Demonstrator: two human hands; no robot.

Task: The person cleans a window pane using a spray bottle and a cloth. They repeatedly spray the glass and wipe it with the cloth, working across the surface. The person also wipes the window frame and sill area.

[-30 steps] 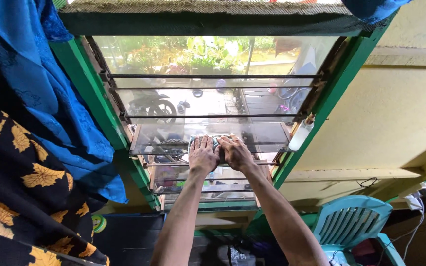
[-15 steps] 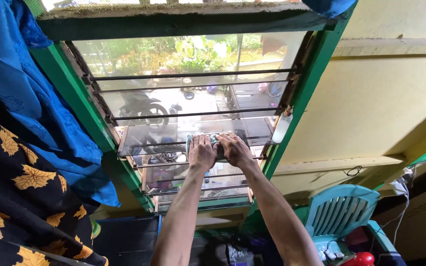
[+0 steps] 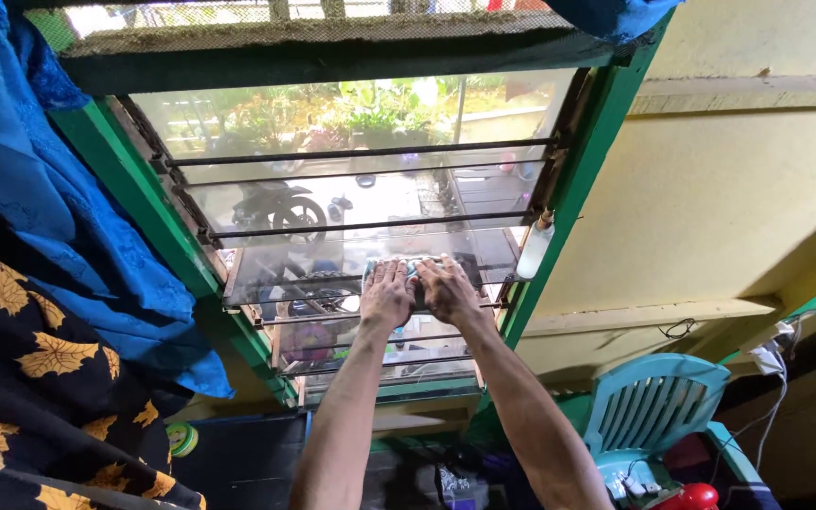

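Both hands are pressing flat on a greyish-blue cloth spread over a glass louvre slat, the left hand and right hand lying side by side with fingers outstretched, neither clenched nor gripping, simply pinning the cloth beneath the palms. Far to the left of the hands, a blue curtain is hanging beside the green window frame. Just right of the right hand, a white spray bottle is resting against the frame's far side. Judging by this, the wiping of this slat is under way; the next stroke seems to need even pressure sideways along the glass, without tilting it.
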